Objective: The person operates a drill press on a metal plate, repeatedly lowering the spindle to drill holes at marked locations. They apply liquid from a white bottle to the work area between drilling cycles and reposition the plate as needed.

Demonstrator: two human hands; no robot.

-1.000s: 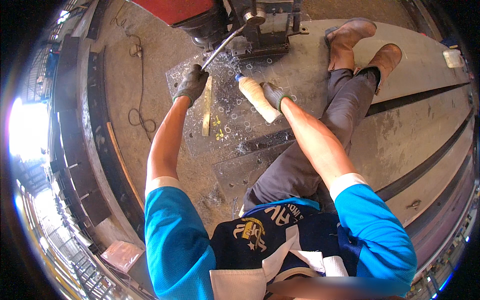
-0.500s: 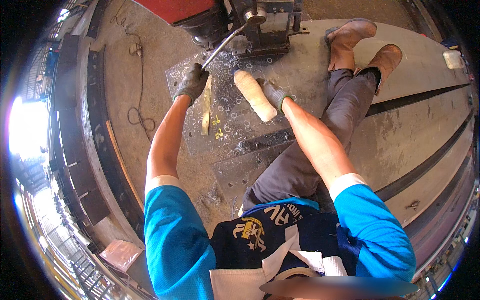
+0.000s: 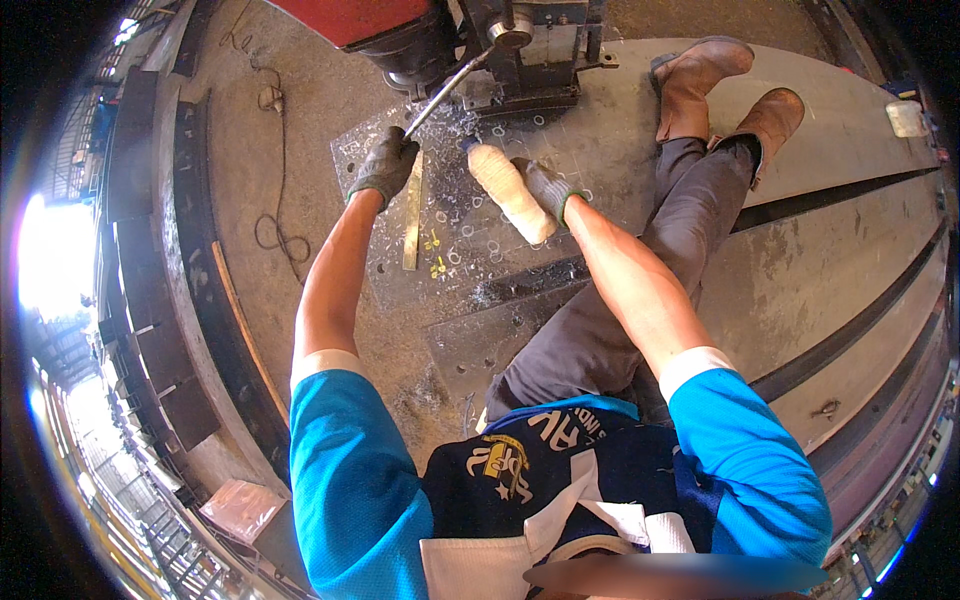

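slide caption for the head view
Gloved left hand grips a lever while gloved right hand holds a pale bottle.

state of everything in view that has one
silver metal lever, slanting, lower end gripped
dark-gloved left hand, closed on lever
cream bottle-shaped container, held at a slant
grey-gloved right hand, gripping container
long brass-coloured metal strip, lying flat
dark steel plate, strewn with small shavings
brown leather boots, on feet

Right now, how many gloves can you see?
2: one on the left hand, gripping the metal lever; one on the right hand, holding the pale wrapped bottle.
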